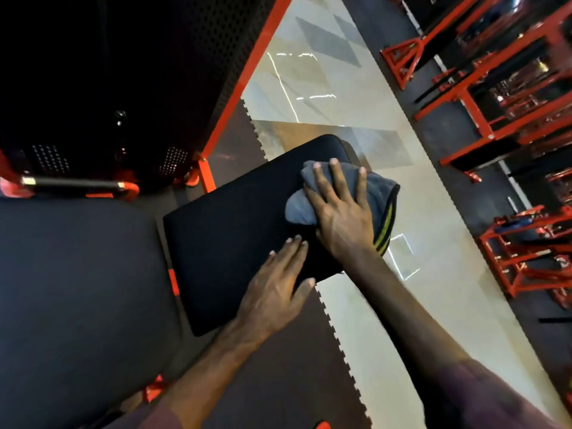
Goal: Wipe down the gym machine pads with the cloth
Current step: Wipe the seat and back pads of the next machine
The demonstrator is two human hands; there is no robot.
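Head camera looks steeply down, close over the black pad [229,243].

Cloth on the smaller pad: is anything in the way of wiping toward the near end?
Yes. The left hand rests flat on the smaller pad, just nearer than the cloth under the right hand.

Cloth [377,193] on small pad [229,243]; large pad [77,289] left of it.

The right hand [339,216] covers the middle of the crumpled grey cloth with yellow-green stripes [382,193], so its folds there cannot be told. Left of the cloth, the large black padded seat [77,289] runs off the picture's edge. Right of the cloth, the red steel racks [495,97] are blurred.
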